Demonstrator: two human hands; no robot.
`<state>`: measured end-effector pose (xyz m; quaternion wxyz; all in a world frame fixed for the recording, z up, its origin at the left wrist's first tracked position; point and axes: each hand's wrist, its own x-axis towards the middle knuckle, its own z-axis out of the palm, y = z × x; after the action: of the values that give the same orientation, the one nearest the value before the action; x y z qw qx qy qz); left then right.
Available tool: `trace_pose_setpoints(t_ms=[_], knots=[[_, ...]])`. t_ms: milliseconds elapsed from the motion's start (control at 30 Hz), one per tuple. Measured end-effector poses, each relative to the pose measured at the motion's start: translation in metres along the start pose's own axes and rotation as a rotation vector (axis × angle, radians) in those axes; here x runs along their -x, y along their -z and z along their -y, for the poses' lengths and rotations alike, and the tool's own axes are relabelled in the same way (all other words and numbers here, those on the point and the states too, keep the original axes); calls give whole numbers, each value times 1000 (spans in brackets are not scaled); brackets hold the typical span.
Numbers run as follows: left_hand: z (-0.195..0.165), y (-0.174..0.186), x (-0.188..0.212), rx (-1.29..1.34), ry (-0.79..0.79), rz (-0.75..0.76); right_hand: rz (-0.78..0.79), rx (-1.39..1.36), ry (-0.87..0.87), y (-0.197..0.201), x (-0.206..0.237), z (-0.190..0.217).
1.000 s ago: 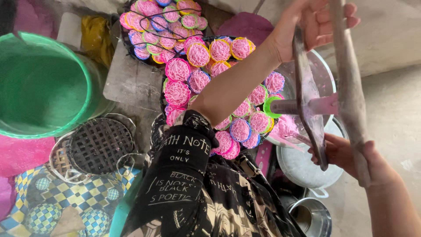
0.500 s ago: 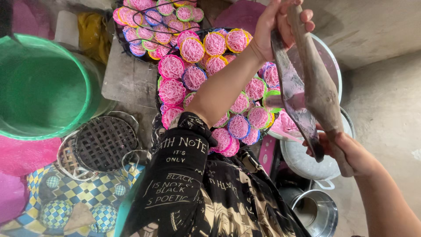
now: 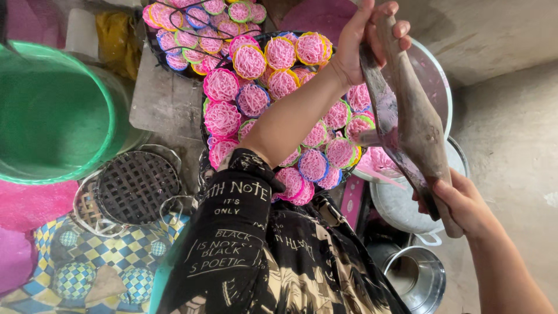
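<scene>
I hold a long wooden two-handled press (image 3: 415, 122), stained pink, tilted over the metal bowls on the right. My left hand (image 3: 372, 40) grips its upper end, my black-sleeved arm stretched across the basket. My right hand (image 3: 459, 203) grips its lower end. The two handles lie pressed together. Under my left arm, a dark wire basket (image 3: 204, 139) holds several pink noodle nests (image 3: 251, 61) on small coloured rings.
A green bucket (image 3: 52, 110) stands at the left, with round woven mats (image 3: 136, 186) beside it on a checked mat (image 3: 70, 273). Metal bowls (image 3: 401, 209) and a steel pot (image 3: 415, 276) sit at the lower right. A second basket of nests (image 3: 192, 23) is farther back.
The press handles, spread apart a second ago, have closed together. The press has swung left and lower, and my right hand has come in under it.
</scene>
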<state>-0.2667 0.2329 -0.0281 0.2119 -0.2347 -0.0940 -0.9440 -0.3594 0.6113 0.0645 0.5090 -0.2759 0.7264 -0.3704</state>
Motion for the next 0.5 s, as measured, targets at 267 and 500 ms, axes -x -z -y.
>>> trace_pose_setpoints(t_ms=[267, 500], knots=[[-31, -7, 3, -127, -44, -47, -30, 43, 111, -29, -19, 11], [-6, -17, -1, -42, -28, -108, -88, 40, 83, -22, -3, 8]])
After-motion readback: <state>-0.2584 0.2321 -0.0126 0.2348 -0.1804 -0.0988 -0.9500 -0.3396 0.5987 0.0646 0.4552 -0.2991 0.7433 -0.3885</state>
